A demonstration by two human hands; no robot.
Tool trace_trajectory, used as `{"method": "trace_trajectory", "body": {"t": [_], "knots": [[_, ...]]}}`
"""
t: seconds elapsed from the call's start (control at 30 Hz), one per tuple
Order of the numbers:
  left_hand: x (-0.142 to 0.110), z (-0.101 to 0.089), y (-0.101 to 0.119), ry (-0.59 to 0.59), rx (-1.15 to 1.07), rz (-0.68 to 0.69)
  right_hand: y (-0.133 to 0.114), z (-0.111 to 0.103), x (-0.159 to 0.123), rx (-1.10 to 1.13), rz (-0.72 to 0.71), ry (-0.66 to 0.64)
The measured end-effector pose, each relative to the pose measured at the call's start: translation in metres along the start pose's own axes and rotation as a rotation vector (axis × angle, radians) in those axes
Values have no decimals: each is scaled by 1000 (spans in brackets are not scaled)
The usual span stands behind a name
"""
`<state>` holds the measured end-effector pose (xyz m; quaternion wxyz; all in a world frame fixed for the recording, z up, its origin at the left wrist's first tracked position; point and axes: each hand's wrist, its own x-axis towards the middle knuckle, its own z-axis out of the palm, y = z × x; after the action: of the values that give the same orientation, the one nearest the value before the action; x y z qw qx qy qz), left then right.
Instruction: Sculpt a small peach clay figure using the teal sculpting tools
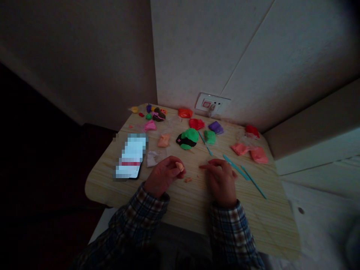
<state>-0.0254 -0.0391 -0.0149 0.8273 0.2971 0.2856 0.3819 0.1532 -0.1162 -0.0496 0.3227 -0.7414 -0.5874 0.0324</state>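
My left hand (165, 174) pinches a small lump of peach modelling clay (180, 167) between thumb and fingers, raised above the table. A smaller peach clay piece (188, 180) lies on the wood just to its right. My right hand (222, 178) is low over the table, index finger stretched to the left and the other fingers partly bent; nothing shows in it. Tiny crumbs lie near that fingertip. Beyond both hands sits a green and black clay figure (189, 135). A peach clay block (163, 140) and a white clay packet (152, 159) are past my left hand.
On the wooden table (180, 210), a phone (131, 155) lies at left. Turquoise modelling tools (254, 182) rest at right, near coral clay packs (258, 154). Red (197, 123), purple (216, 127) and green clay (209, 137) line the back. A wall socket (212, 104) is behind.
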Motion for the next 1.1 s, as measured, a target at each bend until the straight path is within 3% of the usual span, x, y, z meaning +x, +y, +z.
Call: {"method": "trace_trajectory", "body": {"t": [0.3,0.67,0.77,0.87,1.1], "knots": [[1,-3,-1,0,-4,-12,-1,-4,-10,-54,-75,-27],[3,-7,-6,-20,0,-31,15,-20,-26,-326,-252,-120],[2,-6,-5,-16,-6,-31,11,-20,-25,-342,-232,-173],[2,-5,-4,-6,-1,-25,9,-19,-23,-350,-187,-126],[3,-7,-6,-9,-14,-19,13,-22,-25,-336,-232,-149]]}}
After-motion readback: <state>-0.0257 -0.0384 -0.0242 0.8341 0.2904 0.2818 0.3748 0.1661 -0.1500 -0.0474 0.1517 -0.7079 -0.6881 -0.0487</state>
